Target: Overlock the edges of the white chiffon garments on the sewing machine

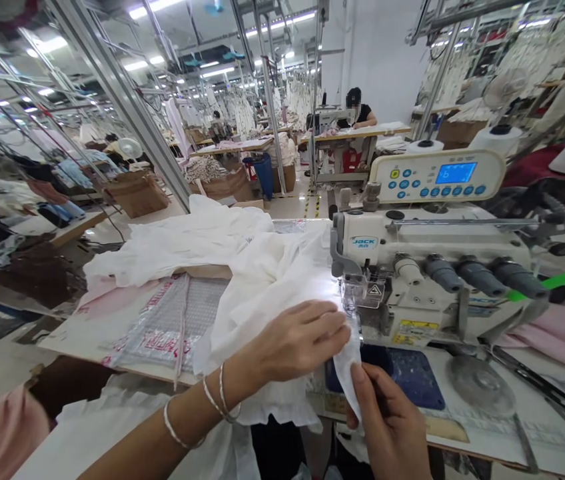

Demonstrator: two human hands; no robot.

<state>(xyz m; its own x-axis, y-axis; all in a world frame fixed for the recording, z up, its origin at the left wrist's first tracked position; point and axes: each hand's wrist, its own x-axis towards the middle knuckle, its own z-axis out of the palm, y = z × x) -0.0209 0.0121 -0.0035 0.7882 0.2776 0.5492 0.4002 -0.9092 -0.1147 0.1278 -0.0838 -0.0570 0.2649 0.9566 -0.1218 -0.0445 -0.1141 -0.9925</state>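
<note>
My left hand (302,340) lies on a white garment (257,267), its fingers pressed together on the cloth close to the presser foot (362,293) of a white overlock sewing machine (437,267). My right hand (392,427) pinches the garment's hanging edge (347,373) between thumb and fingers, just below the left hand. The cloth spreads left and back across the sewing table (77,327). Thin bangles circle my left wrist (217,397).
A control panel with a blue screen (437,175) sits atop the machine. A clear plastic bag (167,320) lies under the cloth. Pink fabric (562,333) lies right of the machine. A person sits at a far table (360,110). Cardboard boxes (135,193) and racks stand left.
</note>
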